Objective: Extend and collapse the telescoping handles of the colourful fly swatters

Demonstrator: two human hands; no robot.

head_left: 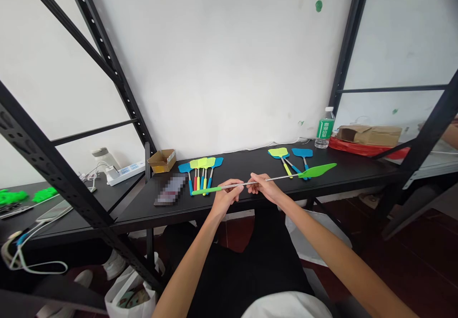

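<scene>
Green swatter (pixel 317 170), metal rod pinched by L hand (pixel 228 193) & R hand (pixel 264 187), crosswise above desk's (pixel 245 165) front edge; some fingertips hidden. Its head partly covers a blue handle among other swatters (pixel 279 152) twd back edge. Swatter bunch (pixel 202 164) overlaps, exact no. unclear. Phone (pixel 171 190) nr desk's L end, pixelated. Box (pixel 161 161) at back L corner, inside mostly hidden.

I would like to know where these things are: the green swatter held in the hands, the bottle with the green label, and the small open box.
Green swatter (pixel 317 170): head view, on its flat green blade.
Bottle (pixel 325 129): head view, on its label.
Small open box (pixel 162 167): head view, on its front wall.
</scene>
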